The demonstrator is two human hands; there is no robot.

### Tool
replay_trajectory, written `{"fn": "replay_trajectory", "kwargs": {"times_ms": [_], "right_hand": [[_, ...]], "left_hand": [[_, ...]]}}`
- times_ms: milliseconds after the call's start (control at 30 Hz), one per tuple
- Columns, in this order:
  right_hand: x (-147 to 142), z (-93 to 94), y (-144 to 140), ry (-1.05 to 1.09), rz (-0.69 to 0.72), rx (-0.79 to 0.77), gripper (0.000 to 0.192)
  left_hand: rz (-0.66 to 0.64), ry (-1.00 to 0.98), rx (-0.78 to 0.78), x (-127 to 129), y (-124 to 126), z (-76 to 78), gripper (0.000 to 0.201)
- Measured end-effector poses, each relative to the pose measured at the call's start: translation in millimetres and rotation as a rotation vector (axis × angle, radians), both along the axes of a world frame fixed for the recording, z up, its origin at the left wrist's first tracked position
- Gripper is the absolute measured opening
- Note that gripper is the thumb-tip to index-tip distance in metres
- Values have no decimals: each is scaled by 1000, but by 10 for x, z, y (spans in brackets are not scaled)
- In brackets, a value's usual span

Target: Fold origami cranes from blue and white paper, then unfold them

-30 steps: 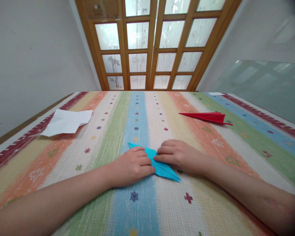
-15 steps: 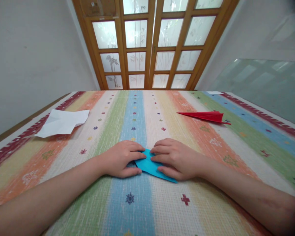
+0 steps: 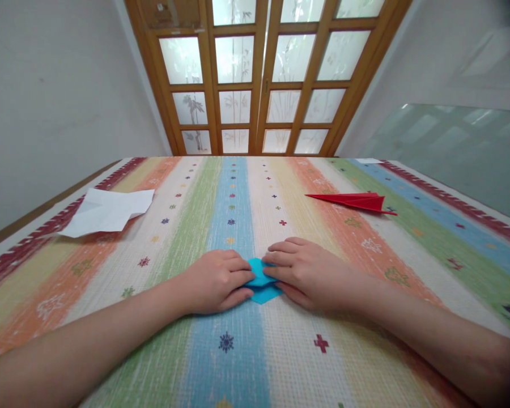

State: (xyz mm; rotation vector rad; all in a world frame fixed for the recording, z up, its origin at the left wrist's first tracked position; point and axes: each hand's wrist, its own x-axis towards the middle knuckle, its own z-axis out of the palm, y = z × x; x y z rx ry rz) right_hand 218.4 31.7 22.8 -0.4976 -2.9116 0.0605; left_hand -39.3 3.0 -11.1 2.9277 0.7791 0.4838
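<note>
A small folded piece of blue paper (image 3: 261, 280) lies on the striped tablecloth between my hands, with two layers showing and a dark gap between them. My left hand (image 3: 221, 280) grips its left side, thumb low and fingers on the upper layer. On the right side, my right hand (image 3: 308, 272) holds the paper, its fingertips on the upper layer and the thumb tucked at the gap. Both hands cover the paper's side ends.
A creased sheet of white paper (image 3: 106, 212) rests at the left of the tablecloth (image 3: 255, 362). To the right lies a red paper plane (image 3: 351, 201). Another white piece (image 3: 369, 161) sits at the far right edge. A glass panel (image 3: 459, 153) leans by the right wall.
The blue paper has been turned, and a gap between its layers now faces me. The left hand's fingers have drawn together on it, and the right thumb has moved in under the upper layer.
</note>
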Motion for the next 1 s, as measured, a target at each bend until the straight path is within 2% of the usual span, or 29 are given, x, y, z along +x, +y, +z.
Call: {"fn": "replay_trajectory", "kwargs": {"times_ms": [233, 367, 500, 633, 833, 1000], "right_hand": [[59, -67, 163, -56, -35, -20, 27], [86, -180, 232, 26, -30, 2, 29], [121, -216, 291, 115, -27, 52, 25], [142, -137, 297, 91, 11, -38, 26], [113, -14, 191, 51, 53, -180, 31], [95, 6, 171, 42, 84, -266, 20]], "left_hand": [[82, -16, -100, 174, -264, 30, 33], [95, -58, -125, 142, -222, 16, 31], [48, -38, -153, 80, -120, 7, 29], [-6, 10, -242, 55, -69, 0, 30], [-19, -51, -289, 58, -51, -2, 38], [-21, -77, -299, 58, -41, -4, 42]]}}
